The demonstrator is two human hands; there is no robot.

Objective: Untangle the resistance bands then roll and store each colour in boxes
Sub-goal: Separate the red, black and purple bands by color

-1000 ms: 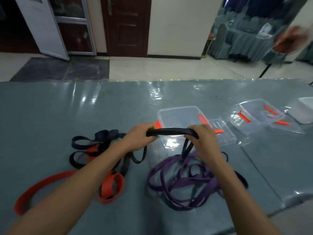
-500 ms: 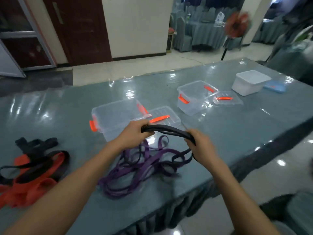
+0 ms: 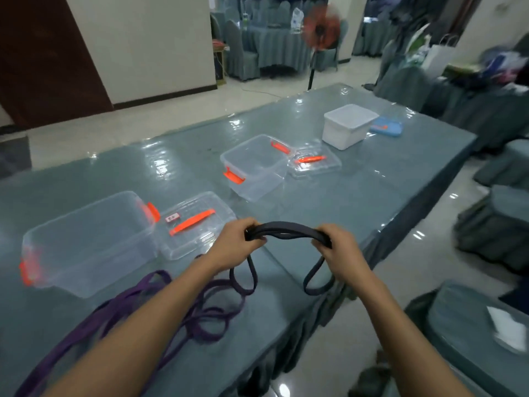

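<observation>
purple bands (image 3: 160, 308) heaped loose on table (image 3: 357, 202), right by my left forearm; just past them my left hand (image 3: 233, 247) and right hand (image 3: 340, 250) up over table edge, fingers of each curled tight round one end of dark band (image 3: 289, 229); stretch between fists bows upward, loop dangling under each; beyond left hand, clear box (image 3: 86, 242) open, lid (image 3: 197, 224) flat beside it; further back second clear box (image 3: 254, 167) plus second lid (image 3: 315, 163); farthest, white box (image 3: 347, 126) with blue lid (image 3: 386, 128) alongside
</observation>
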